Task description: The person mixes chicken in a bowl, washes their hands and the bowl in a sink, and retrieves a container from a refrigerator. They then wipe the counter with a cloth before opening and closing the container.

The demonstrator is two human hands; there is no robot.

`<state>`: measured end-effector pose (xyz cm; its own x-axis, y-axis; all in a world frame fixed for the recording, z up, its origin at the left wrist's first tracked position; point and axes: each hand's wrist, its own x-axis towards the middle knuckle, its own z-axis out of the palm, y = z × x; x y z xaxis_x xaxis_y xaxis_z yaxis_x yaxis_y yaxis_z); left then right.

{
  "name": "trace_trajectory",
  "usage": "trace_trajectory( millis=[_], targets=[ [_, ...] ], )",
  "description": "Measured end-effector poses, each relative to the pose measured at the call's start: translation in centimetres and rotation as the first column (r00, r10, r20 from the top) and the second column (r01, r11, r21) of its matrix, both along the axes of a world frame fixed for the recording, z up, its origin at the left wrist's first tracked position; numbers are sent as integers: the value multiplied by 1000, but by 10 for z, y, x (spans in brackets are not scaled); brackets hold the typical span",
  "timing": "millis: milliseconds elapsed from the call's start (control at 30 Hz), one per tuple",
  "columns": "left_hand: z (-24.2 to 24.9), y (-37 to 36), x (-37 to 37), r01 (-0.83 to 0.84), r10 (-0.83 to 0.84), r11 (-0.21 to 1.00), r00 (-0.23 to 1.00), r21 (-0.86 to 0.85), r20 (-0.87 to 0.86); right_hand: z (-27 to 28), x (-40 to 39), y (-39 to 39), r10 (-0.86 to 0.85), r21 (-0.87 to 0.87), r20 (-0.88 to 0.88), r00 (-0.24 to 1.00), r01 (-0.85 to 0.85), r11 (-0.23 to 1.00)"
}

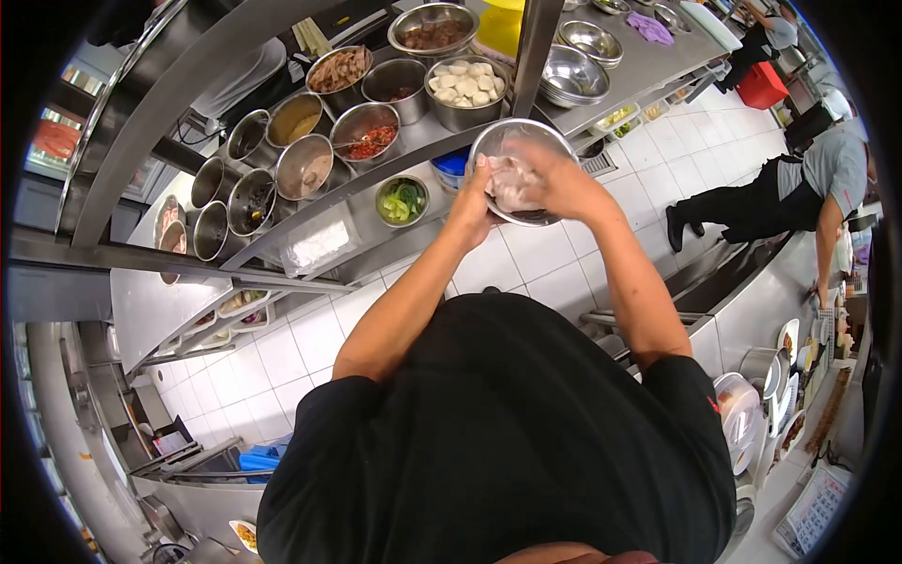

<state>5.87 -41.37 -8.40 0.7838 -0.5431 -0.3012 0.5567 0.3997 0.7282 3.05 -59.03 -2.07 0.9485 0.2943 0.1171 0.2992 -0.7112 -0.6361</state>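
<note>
Bowl's (512,141) contents half hidden under both hands; co-worker's (827,179) hands out of view

A round, shiny stainless-steel mixing bowl (519,141) sits tilted toward the person at the front edge of the steel surface (648,66). Inside it lies a pale pink, glossy lump of raw meat (512,183), resting against the bowl's near wall.

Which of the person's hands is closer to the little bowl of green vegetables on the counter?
The left. The left hand grips the near rim of the steel bowl, just beside the bowl of greens. The right hand reaches into the steel bowl, farther away.
</note>
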Motion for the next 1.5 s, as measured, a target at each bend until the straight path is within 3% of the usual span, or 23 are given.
trace_trajectory(
  millis=[33, 133, 167, 200, 267, 400, 533, 567, 667, 700, 800, 833, 933, 967, 1067, 1167, 1267, 1300, 1333, 1400, 1467, 1500],
  targets=[
    [3, -1, -2, -8, 8, 1000, 1000, -17, 18, -2, 3, -4, -40, 116, -7, 999, 40, 992],
    [-9, -8, -2, -26, 26, 1000, 993, -4, 113, -20, 4, 6, -117, -156, 4, 993, 116, 981],
    [-16, -9, -1, -20, 20, 1000, 991, -5, 131, -23, 5, 8, -134, -97, -26, 991, 131, 987],
    [-11, -8, -2, -14, 14, 1000, 988, -3, 151, -20, 9, 8, -149, -202, -12, 989, 144, 969],
    [-6, -3, -10, 42, -45, 998, 997, 48, 69, -12, 14, 7, -175, -401, 12, 984, 165, 901],
    [12, 3, -9, 72, -69, 997, 996, 42, -52, 11, 14, 5, -150, -363, 254, 955, 238, 901],
    [10, 9, -4, 63, -63, 998, 996, -4, -69, 11, 8, 0, -41, -238, 87, 995, 61, 969],
    [11, 12, -4, 54, -56, 998, 995, -21, -86, -9, 15, -13, 61, -182, 204, 977, -23, 983],
    [18, 7, -8, 12, -12, 1000, 1000, 10, 18, -24, 9, -6, -92, -78, 144, 985, 104, 991],
    [12, 4, -7, 43, -43, 999, 998, 16, 41, -22, 13, 3, -57, -138, 208, 977, 86, 987],
    [1, -2, -5, 79, -80, 997, 996, 23, 48, -1, 18, 18, -154, -332, -162, 975, 93, 939],
    [2, -1, -9, 71, -71, 997, 997, 22, 4, -3, 19, 13, -84, -340, -45, 995, 64, 938],
    [15, 5, -13, 83, -83, 997, 990, -3, -115, 12, 27, 4, -116, -405, 53, 992, 128, 905],
    [18, 7, -11, 82, -83, 997, 989, -15, -126, 11, 29, 0, -130, -307, 99, 987, 155, 939],
    [23, 10, -9, 75, -72, 997, 989, 18, -131, 19, 26, -1, -172, -296, 84, 981, 190, 936],
    [14, 8, -6, 61, -53, 996, 992, 70, -112, 20, 23, -6, -188, -329, 0, 982, 178, 927],
    [-1, 12, -1, 52, -50, 998, 997, 20, -64, 29, 8, -7, -118, -257, -309, 944, 36, 966],
    [0, 11, 2, 63, -63, 998, 997, -15, -35, -26, 14, -16, 103, -274, -91, 991, -124, 954],
    [14, 7, -1, 27, -26, 1000, 995, 15, -93, -13, 1, 0, 15, -383, -161, 987, -76, 920],
    [5, 5, 0, 56, -55, 998, 998, 19, -33, -27, -5, 20, -160, -356, -84, 984, 120, 927],
    [5, 4, -4, 94, -93, 994, 995, 53, -24, -3, -2, 16, -178, -432, -294, 939, 36, 901],
    [15, 4, -9, 137, -134, 987, 990, 89, -48, 2, 0, 10, -173, -458, -305, 937, 15, 889]
  ],
)
